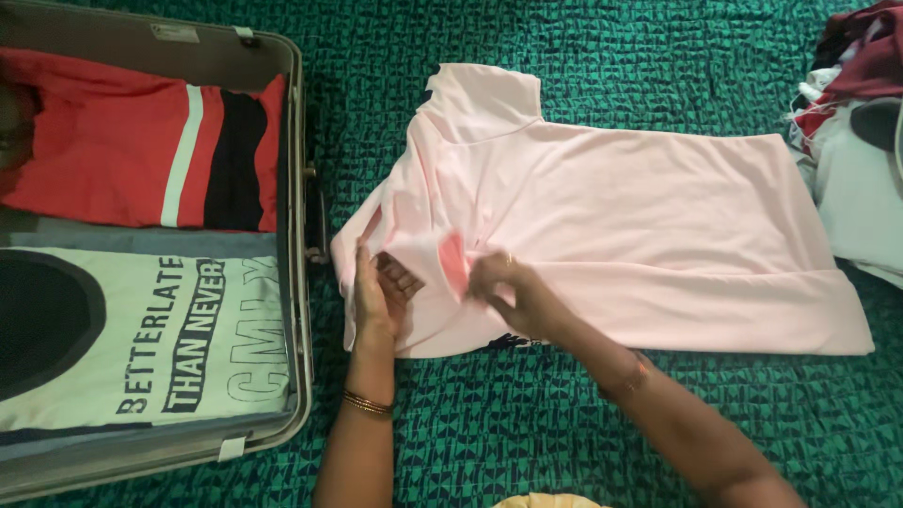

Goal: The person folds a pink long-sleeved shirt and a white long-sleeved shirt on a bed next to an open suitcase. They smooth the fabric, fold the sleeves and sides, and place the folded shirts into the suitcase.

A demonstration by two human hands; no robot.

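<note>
A pale pink T-shirt (640,216) lies spread sideways on a green patterned bedspread (527,423), its collar end toward the left. My left hand (378,296) rests flat, fingers apart, on the shirt's near sleeve area. My right hand (513,293) pinches a fold of pink fabric near the collar, where a darker pink inner patch shows. Both forearms reach in from the bottom edge; the left wrist wears a thin bangle.
An open grey suitcase (299,282) sits at the left, holding a folded red shirt with stripes (113,150) and a folded pale shirt with dark print (169,339). A heap of mixed clothes (861,122) lies at the right edge.
</note>
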